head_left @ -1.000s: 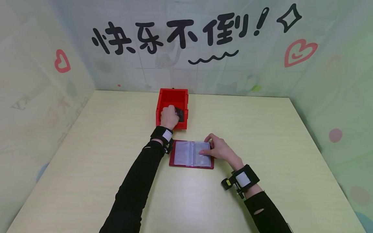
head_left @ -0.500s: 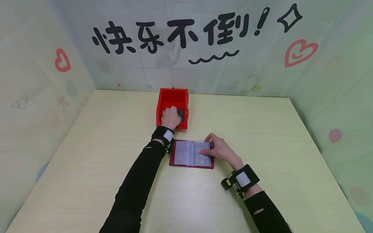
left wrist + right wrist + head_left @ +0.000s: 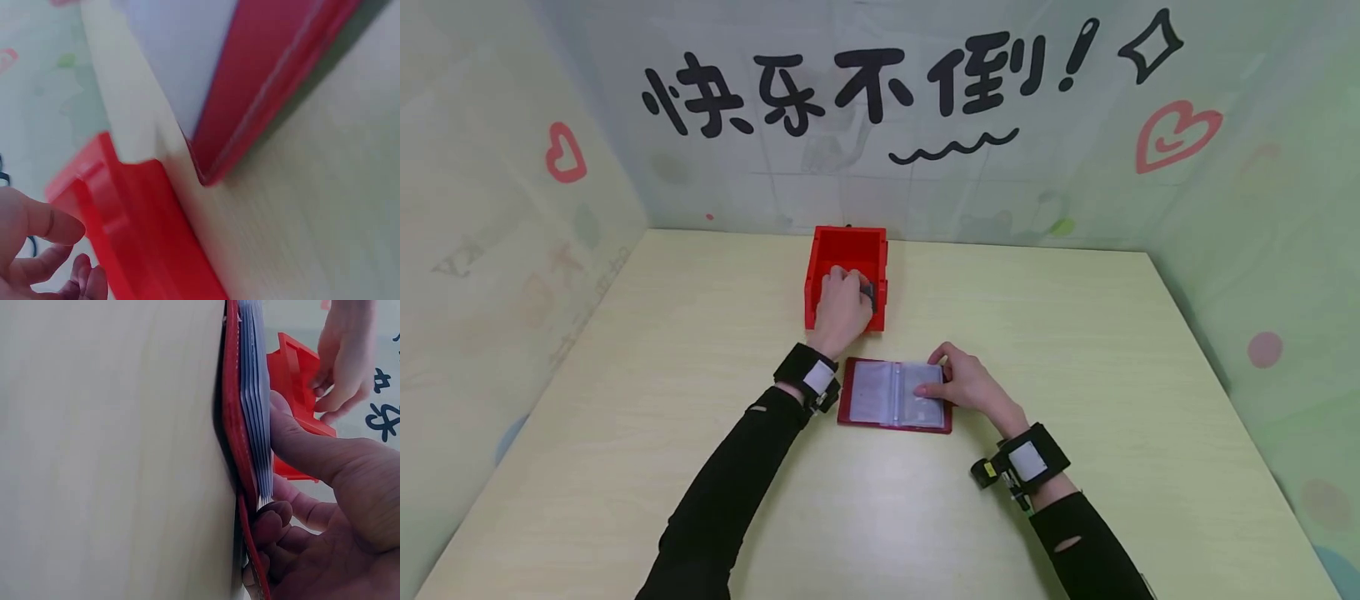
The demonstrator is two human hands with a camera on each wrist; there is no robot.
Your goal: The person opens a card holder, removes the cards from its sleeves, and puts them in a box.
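An open card holder point(image 3: 872, 392) with a red cover and clear plastic sleeves lies on the table. My right hand point(image 3: 966, 382) grips its right side. In the right wrist view, the thumb point(image 3: 306, 440) presses the stacked sleeves point(image 3: 255, 394) while the other fingers reach around the cover's edge. Over the front of a red bin point(image 3: 850, 243) is my left hand point(image 3: 844, 307). Its fingers point(image 3: 47, 225) are loosely bent, and nothing shows between them in the left wrist view. Beside that hand, a small dark item point(image 3: 869, 292) is partly hidden inside the bin.
The pale wooden table point(image 3: 700, 317) ends against a printed fabric backdrop point(image 3: 1037, 200) behind the bin. Similar fabric stands on both sides. Each wrist wears a black strap with a camera, the right one point(image 3: 1026, 460) just in front of the card holder.
My left hand has risen a little in the bin, and its wrist has drawn back toward me and left. The right hand keeps its place on the card holder.
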